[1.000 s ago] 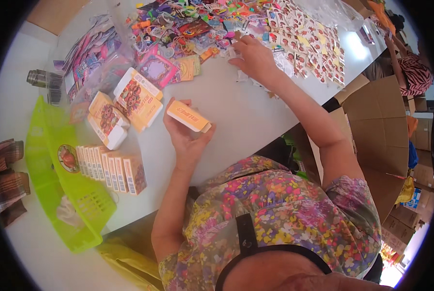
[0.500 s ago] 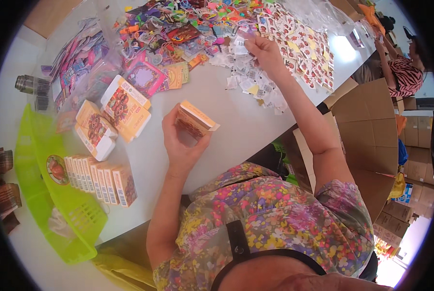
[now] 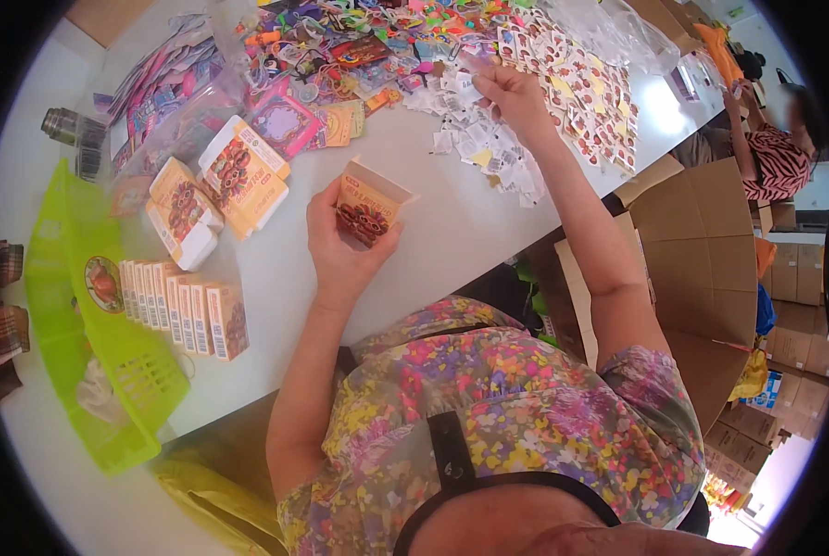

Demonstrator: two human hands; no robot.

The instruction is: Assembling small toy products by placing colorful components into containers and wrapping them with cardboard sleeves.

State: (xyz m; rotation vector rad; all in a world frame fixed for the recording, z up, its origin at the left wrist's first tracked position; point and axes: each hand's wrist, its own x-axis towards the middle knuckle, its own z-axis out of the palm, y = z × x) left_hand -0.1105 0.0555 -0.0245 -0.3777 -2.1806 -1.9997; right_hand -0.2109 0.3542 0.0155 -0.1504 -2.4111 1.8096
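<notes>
My left hand [image 3: 339, 258] is closed around a small orange-and-white carton [image 3: 368, 208] with cartoon pictures on its front. The carton's top end stands open, a flap sticking up. Farther right, over a heap of small clear-and-white packets [image 3: 490, 153], is my right hand [image 3: 514, 100]. Its thumb and fingers are pinched together on what looks like one of these packets. Two more flattened-looking cartons, one standing [image 3: 183, 215] and one lying [image 3: 243, 178], are left of my left hand. Nearer to me, several filled-out cartons [image 3: 222, 322] stand in a row.
Sheets of red-and-white stickers [image 3: 592, 102] lie beyond my right hand. Colourful small toys [image 3: 359, 51] are heaped at the back. A green plastic basket [image 3: 90, 371] and a dark flask [image 3: 62, 125] stand left. A large cardboard box [image 3: 697, 241] is at the right; another person [image 3: 776, 157] sits beyond.
My left hand has tilted the carton so its printed front faces me more and its top flap stands up. My right hand stays over the packets, its fingers shifted slightly right.
</notes>
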